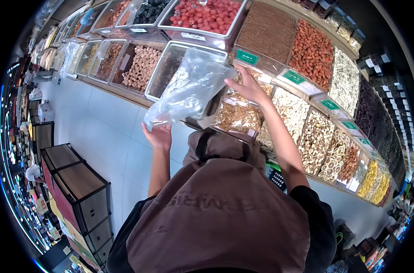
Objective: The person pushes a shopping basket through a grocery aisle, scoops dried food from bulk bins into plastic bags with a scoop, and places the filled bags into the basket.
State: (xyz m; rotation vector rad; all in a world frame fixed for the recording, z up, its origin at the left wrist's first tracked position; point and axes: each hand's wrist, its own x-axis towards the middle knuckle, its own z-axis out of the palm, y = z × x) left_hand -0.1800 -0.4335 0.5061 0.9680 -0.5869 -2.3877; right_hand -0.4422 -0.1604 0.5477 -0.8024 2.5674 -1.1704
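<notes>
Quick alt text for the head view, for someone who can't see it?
A clear plastic bag spans a person's two bare hands, the left hand at its lower end and the right hand at its upper end. Beyond it, rows of bins hold loose goods, including bright red pieces; a brown apron fills the foreground.

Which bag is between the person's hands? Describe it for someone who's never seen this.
Find the bank of food bins along the top and right. Just below the bin of red pieces, a translucent plastic bag spans from the left hand to the right hand. Unlike the packed bag of brown food beside it, it looks empty.
</notes>
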